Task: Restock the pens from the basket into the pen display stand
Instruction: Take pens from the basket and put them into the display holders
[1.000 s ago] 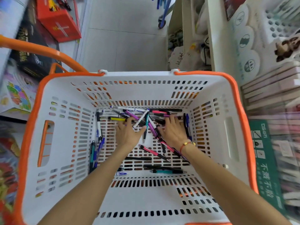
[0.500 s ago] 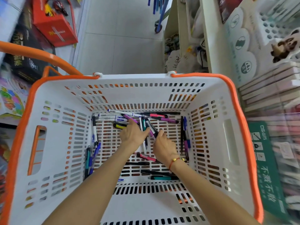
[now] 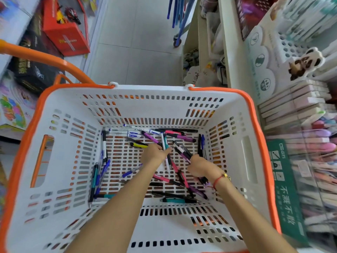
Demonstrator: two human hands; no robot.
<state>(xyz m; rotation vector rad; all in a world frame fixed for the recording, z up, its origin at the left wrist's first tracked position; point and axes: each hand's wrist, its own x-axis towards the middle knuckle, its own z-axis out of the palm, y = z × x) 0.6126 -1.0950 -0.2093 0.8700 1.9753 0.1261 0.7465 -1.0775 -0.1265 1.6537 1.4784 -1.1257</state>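
Pens (image 3: 145, 133) lie scattered on the slotted floor of the basket (image 3: 54, 110), most along the far wall, a few by the left wall and near edge. Right hand (image 3: 199, 166) now grips a bundle (image 3: 182, 152) of several pens, fingers curled round them, the bundle slanting up-left from the fist; half a second earlier this hand was pressed flat among loose pens at mid-floor. It has shifted toward the right wall and risen slightly. A red cord bracelet (image 3: 218, 180) sits on its wrist. Left hand (image 3: 155, 154) has stayed at mid-floor, fingers extended toward a teal pen (image 3: 165, 141) and touching it; whether it pinches the pen cannot be told. A yellow pen (image 3: 139, 145) lies just left of this hand. Stand (image 3: 299, 50) with rows of holes is on the shelf at right, well apart from the basket.
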